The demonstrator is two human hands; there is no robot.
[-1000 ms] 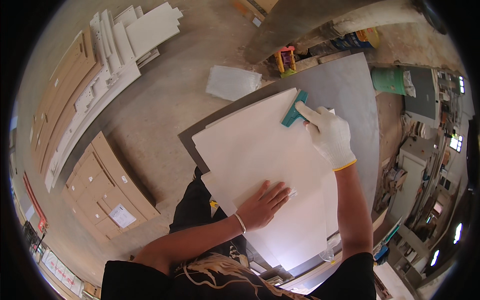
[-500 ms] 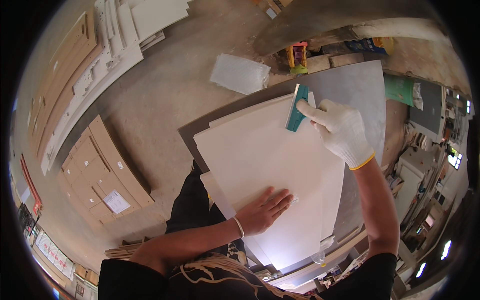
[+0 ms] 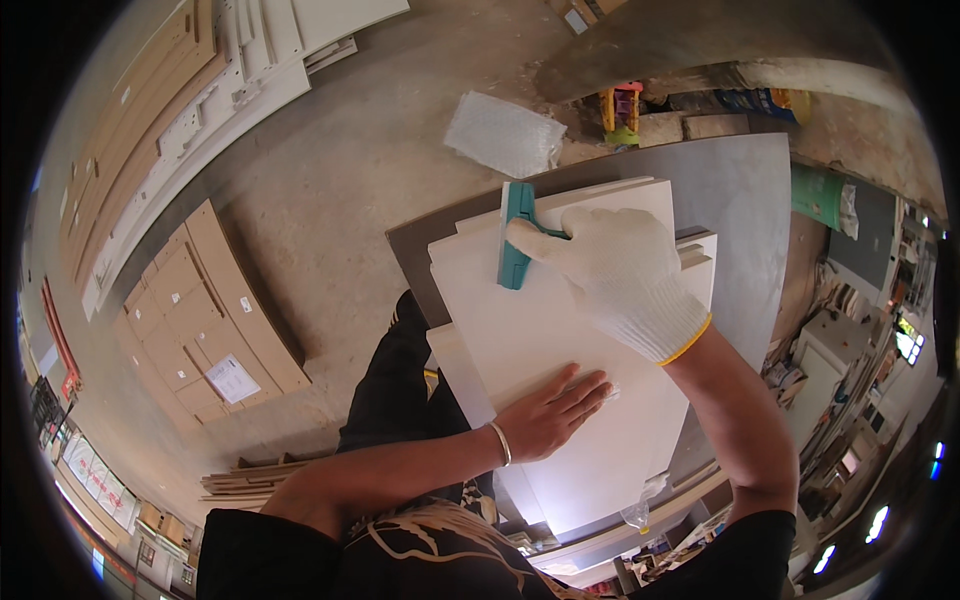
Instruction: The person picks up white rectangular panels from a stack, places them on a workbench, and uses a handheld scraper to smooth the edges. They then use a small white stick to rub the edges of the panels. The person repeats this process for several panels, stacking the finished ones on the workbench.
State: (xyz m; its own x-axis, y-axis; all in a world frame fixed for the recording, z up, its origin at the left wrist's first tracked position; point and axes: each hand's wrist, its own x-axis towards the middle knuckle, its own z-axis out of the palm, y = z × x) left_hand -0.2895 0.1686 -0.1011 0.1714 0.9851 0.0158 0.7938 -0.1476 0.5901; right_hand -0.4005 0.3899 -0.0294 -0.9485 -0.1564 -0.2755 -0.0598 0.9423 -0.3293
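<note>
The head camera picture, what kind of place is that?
Probably a workshop, maybe for furniture. Brown panels lie on the floor, white boards are piled at upper left, and the gloved right hand holds a teal scraper at a pale panel.

Over the white panels (image 3: 480,310), the gloved right hand (image 3: 620,265) hides part of the teal scraper (image 3: 515,255); left of them, stacked boards (image 3: 262,95) run off the top edge; right of them, small clutter (image 3: 790,385) is indistinct.

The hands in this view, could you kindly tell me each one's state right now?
Left hand: open, palm down on the white board.
Right hand: closed, holding the teal scraper.
</note>
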